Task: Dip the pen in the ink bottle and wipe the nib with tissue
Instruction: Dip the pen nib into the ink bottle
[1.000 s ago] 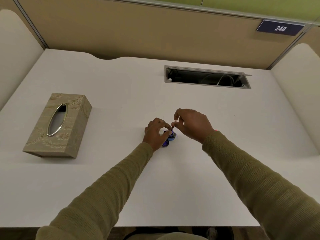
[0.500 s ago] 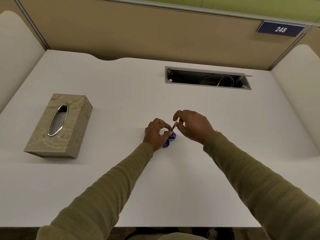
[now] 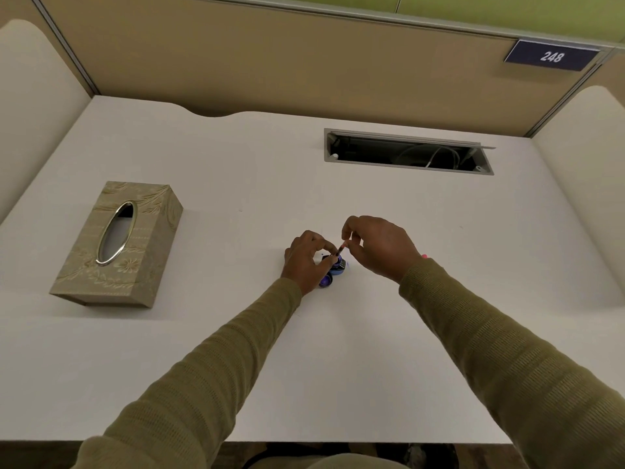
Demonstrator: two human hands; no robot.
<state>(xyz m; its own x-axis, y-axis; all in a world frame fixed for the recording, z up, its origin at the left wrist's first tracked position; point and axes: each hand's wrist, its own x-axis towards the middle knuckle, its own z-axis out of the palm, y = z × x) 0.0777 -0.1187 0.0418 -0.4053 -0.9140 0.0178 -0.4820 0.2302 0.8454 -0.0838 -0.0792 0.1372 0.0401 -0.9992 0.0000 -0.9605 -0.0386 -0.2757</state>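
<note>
On the desk (image 3: 203, 350), the tissue box (image 3: 116, 243) lies at the left. The ink bottle (image 3: 338, 265) stands near the middle, its cap (image 3: 326, 281) just before it. A cable tray opening (image 3: 407, 152) sits behind, toward the right.

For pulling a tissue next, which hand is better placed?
Left, probably. The tissue box sits on the left hand's side, and that hand only steadies the ink bottle. The right hand is pinching the pen over it.

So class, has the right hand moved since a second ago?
Yes: the right hand has lifted slightly, away from the ink bottle toward the cable slot.
</note>
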